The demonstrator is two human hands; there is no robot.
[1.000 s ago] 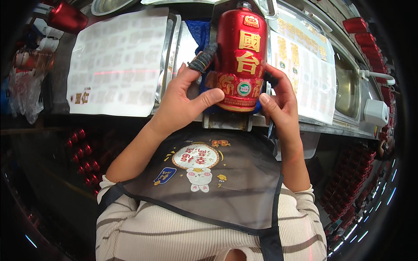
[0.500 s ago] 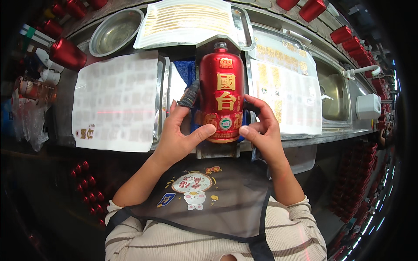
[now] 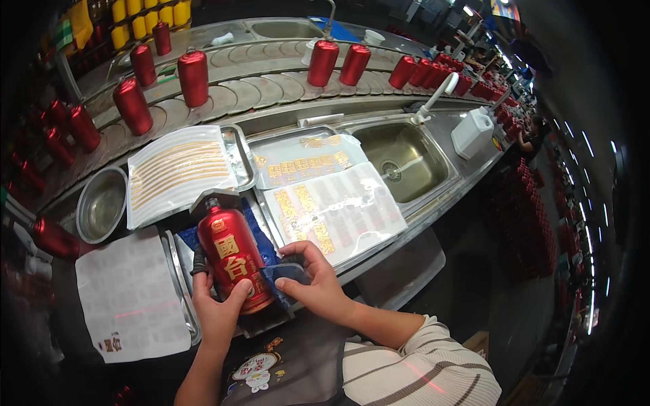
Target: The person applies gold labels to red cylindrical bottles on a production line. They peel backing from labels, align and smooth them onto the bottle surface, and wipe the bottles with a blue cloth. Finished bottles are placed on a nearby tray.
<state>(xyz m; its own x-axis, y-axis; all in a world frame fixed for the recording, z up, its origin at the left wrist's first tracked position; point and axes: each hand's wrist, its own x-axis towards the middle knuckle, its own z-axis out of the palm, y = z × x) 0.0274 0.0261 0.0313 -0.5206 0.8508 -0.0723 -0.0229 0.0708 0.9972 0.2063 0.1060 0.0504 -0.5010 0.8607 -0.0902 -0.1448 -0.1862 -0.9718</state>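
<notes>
A red bottle [image 3: 227,237] with gold characters lies tilted back on a metal rest, its neck pointing away from me. My left hand [image 3: 218,308] grips its lower left side, thumb across the front. A dark knitted cover wraps one left finger. At the bottle's lower right, my right hand [image 3: 321,294] pinches a flat blue-grey scraper [image 3: 291,272] between thumb and fingers; its edge is close to the bottle, and I cannot tell if it touches. Blue cloth [image 3: 263,237] lies beneath and beside the bottle. The emblem near the base is partly hidden by my left thumb.
Trays carry a pale backing sheet [image 3: 132,294] at left, gold strips [image 3: 179,169] behind, and gold decals [image 3: 294,213] at right. Beyond are a metal bowl [image 3: 101,206], a sink [image 3: 399,159], a white jug [image 3: 472,132] and a conveyor [image 3: 250,95] bearing red bottles. A person [image 3: 535,139] stands far right.
My view has swung right and up, so bottle and hands sit lower left. My right hand has come off the bottle's front; the scraper now shows in it. My left hand still holds the bottle.
</notes>
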